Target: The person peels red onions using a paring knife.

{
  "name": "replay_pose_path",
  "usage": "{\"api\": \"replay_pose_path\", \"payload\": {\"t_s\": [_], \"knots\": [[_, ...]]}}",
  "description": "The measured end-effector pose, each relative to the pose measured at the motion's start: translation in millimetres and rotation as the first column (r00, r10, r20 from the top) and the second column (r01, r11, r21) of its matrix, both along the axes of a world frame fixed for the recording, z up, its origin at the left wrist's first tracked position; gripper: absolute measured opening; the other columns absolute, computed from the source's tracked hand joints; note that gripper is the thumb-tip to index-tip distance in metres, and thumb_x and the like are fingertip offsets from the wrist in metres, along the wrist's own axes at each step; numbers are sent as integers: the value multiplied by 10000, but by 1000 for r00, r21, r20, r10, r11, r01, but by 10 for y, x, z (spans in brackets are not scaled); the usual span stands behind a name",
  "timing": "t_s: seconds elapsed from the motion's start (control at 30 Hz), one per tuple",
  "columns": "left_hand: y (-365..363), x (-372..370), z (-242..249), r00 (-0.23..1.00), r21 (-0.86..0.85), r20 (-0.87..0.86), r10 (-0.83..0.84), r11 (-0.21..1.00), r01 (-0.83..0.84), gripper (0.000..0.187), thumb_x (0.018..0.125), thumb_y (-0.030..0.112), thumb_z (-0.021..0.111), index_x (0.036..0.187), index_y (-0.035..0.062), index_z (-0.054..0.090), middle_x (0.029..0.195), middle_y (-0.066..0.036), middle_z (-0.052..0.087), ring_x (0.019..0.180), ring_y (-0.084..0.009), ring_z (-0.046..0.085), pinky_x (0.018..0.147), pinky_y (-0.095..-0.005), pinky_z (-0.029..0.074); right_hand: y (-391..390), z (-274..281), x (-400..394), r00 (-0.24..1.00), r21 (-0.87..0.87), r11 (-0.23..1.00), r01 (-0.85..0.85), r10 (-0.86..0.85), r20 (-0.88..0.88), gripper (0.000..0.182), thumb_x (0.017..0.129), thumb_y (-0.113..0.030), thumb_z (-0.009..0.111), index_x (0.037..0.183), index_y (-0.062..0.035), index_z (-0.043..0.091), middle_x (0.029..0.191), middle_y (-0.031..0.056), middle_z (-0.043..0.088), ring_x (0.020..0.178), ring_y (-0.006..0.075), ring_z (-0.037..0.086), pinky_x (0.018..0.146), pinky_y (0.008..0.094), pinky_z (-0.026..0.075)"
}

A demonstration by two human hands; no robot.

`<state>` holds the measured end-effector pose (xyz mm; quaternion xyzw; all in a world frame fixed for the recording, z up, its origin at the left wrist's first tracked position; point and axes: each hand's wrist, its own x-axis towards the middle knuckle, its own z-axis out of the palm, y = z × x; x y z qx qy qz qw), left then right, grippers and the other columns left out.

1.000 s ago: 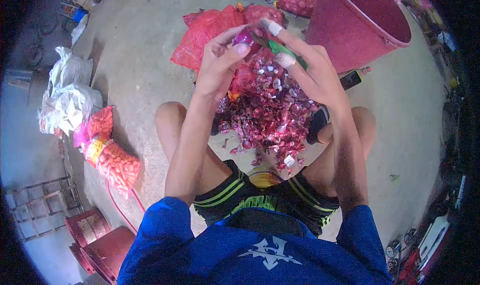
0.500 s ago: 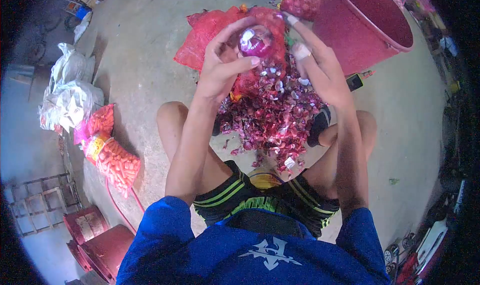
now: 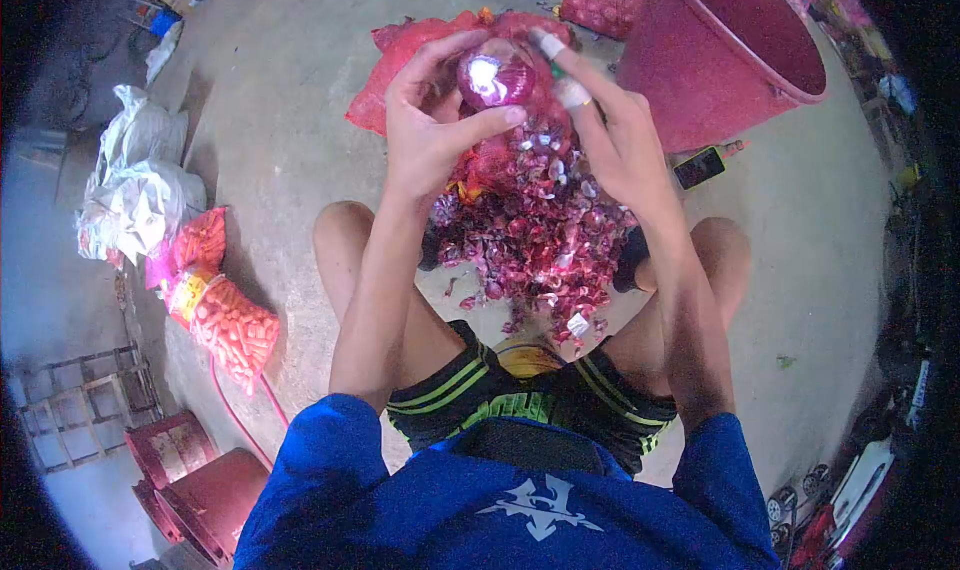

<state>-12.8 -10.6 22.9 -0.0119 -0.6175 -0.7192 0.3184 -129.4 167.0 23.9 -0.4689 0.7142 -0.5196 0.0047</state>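
A shiny, purple red onion rests in my left hand, the fingers curled around its far side and the thumb along its near side. Close to its right is my right hand, with white wrapping on the thumb and index fingertips. Between those fingertips a small green thing shows in part; its kind is hidden. Beneath both hands, a heap of loose onion skins covers the floor between my feet. Behind the heap lies a red mesh bag.
A large red tub stands at the back right, beside another mesh bag of onions. A phone lies near the tub. To the left are white sacks and a bag of carrots. Red stools stand lower left.
Both hands have shifted a little to the left, the right hand more, closing in on the onion. The onion has turned, showing a brighter patch. More of the phone is uncovered.
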Motion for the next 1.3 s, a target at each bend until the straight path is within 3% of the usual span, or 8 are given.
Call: {"api": "replay_pose_path", "payload": {"t_s": [0.17,0.33,0.47,0.63,0.8,0.93,1.1,1.3], "knots": [[40,2,8,993,220,-100,-64,972,84,725,706,-137,843,1367,-53,558,1307,-165,645,1199,-227,643,1063,-388,546,-21,-1,-18,986,-35,999,22,-16,163,447,1028,-175,586,1475,-156,577,807,214,705,583,194,620,666,391,519],[-7,18,17,999,9,-5,54,998,-54,717,719,-132,840,1371,-58,553,1337,-171,630,1207,-225,639,1072,-379,538,-32,92,67,992,-188,974,-126,125,-15,472,1006,-166,613,1476,-135,570,998,213,748,726,232,712,744,366,541],[24,41,51,993,-64,45,109,992,-106,711,729,-126,837,1377,-60,550,1350,-171,623,1210,-219,637,1071,-380,536,31,123,10,993,64,992,-106,103,56,458,993,-139,614,1450,-124,595,1159,199,741,992,259,753,883,344,540],[98,-63,-53,991,355,-63,-120,925,135,630,836,-44,787,1410,-57,527,1346,-170,625,1216,-217,638,1067,-354,530,-28,89,43,991,-68,994,-80,87,100,417,1009,-129,604,1424,-92,616,1226,181,733,1064,218,731,949,329,523],[204,-119,-140,991,415,-10,-130,902,122,615,880,-8,754,1441,-47,503,1360,-155,624,1224,-211,633,1066,-360,525,-37,62,81,931,-167,971,-174,217,293,401,1053,-131,564,1437,-18,582,1383,119,672,1287,165,589,1096,315,432],[191,-145,-129,976,556,-63,-209,805,208,611,911,57,744,1456,-42,485,1371,-127,623,1237,-217,628,1082,-374,512,-23,-2,-85,945,-157,986,-57,104,310,407,1058,-130,541,1451,-33,580,1206,111,737,1077,147,677,951,291,518],[148,-148,-108,953,592,-136,-271,749,298,619,917,74,742,1465,-36,474,1374,-132,620,1261,-225,615,1087,-378,510,98,9,-275,853,-135,988,74,8,523,432,1060,-137,484,1479,-56,555,897,7,601,650,19,445,596,198,408],[167,-181,-144,995,384,-37,-95,918,102,709,833,-38,791,1462,-34,464,1382,-158,604,1283,-224,592,1095,-382,506,133,26,-110,948,-51,989,-140,149,280,438,1055,-182,556,1461,-21,531,1187,82,690,955,187,674,873,320,530]]}}
